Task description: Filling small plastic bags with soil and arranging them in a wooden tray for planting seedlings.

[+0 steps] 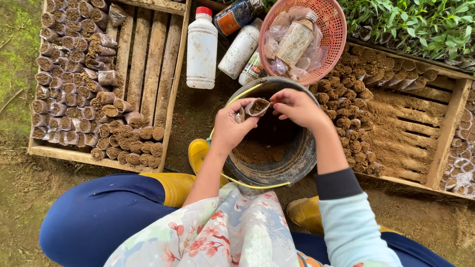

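Yellow boots (pixel 173 187), navy trousers (pixel 94 217), floral apron (pixel 227 232), pale blue sleeve (pixel 354 227), pink basket (pixel 332 29), red-capped white bottle (pixel 201 47), brown soil (pixel 257 151)

White plastic jug (pixel 201 49) with red cap, upright beside left crate. Dark bottle (pixel 237 15) with orange label lying near it. White bottle (pixel 241 50) tilted below. Labelled brown-capped bottle (pixel 296 40) inside pink basket (pixel 336 34), among clear bags.

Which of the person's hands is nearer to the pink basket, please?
Right. The right hand is just below the pink basket rim, at the small soil-filled bag; the left hand sits farther down-left over the bucket.
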